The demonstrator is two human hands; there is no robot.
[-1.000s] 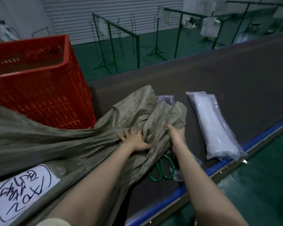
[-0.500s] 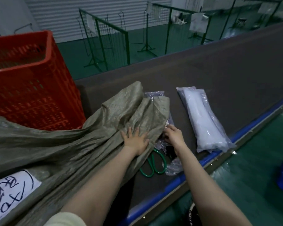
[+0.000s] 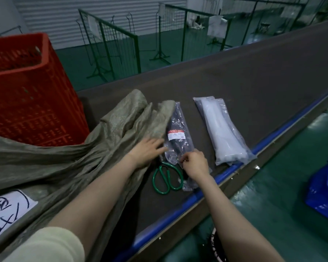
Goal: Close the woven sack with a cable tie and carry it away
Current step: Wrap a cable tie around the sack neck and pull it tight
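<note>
A grey-green woven sack (image 3: 68,159) lies across the dark belt, its loose mouth bunched near the middle. My left hand (image 3: 147,151) rests flat on the sack's mouth edge, fingers spread. Beside it lies a clear bag of black cable ties (image 3: 177,137) with a red-and-white label. My right hand (image 3: 194,163) pinches the near end of that bag with its fingertips. A second clear bag of white cable ties (image 3: 223,133) lies to the right, untouched.
Green-handled scissors (image 3: 167,178) lie just below my hands. A red plastic crate (image 3: 28,95) stands behind the sack at left. The belt's blue edge (image 3: 225,173) runs along the near side. A blue bin (image 3: 326,186) sits on the green floor at right.
The sack's mouth has been pushed left, uncovering the bag of black cable ties. My right hand left the sack and now pinches that bag's near end. My left hand stayed on the sack.
</note>
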